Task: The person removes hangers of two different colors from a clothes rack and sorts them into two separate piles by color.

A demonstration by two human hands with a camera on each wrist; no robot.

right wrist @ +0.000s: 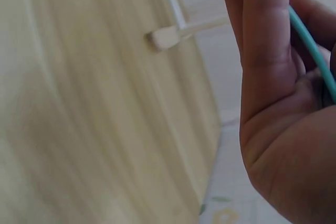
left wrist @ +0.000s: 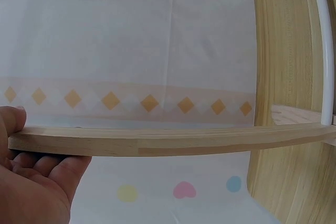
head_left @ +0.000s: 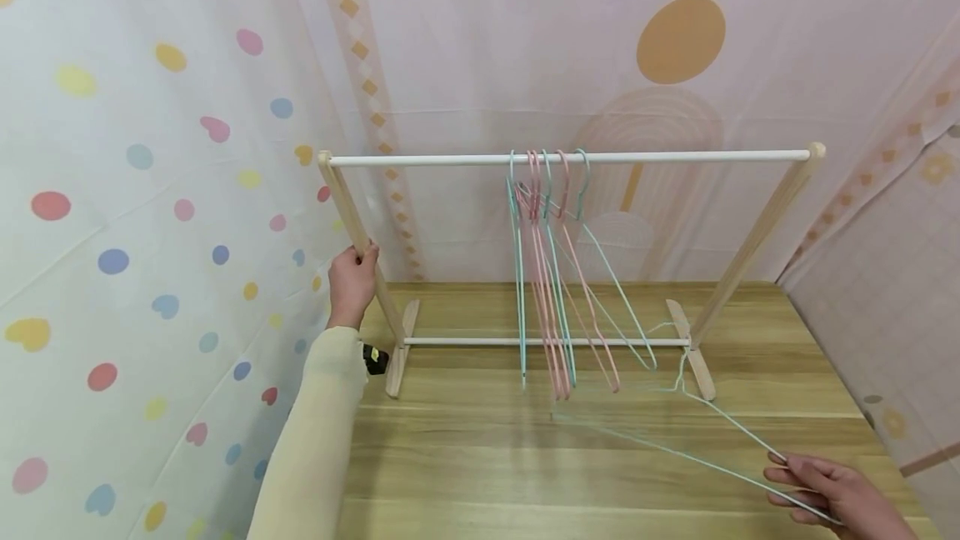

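Observation:
A small garment rack has pale wooden posts and a white top rail (head_left: 435, 161). My left hand (head_left: 352, 283) grips its left post (head_left: 341, 194) partway up, thumb on one side and fingers on the other in the left wrist view. At the lower right, my right hand (head_left: 840, 490) holds a mint-green clothes hanger (head_left: 735, 422) near one end, over the tabletop. Its hook points toward the rack's right foot. In the right wrist view a piece of the green hanger (right wrist: 313, 51) passes between the fingers. Several pink hangers (head_left: 597, 325) and mint-green hangers (head_left: 617, 283) hang mid-rail.
The rack stands on a wood-grain table (head_left: 465, 457), with a white lower bar (head_left: 457, 342) between its feet. A small black object (head_left: 375, 359) shows by my left wrist. Patterned curtains (head_left: 480, 40) enclose the table at the back and both sides.

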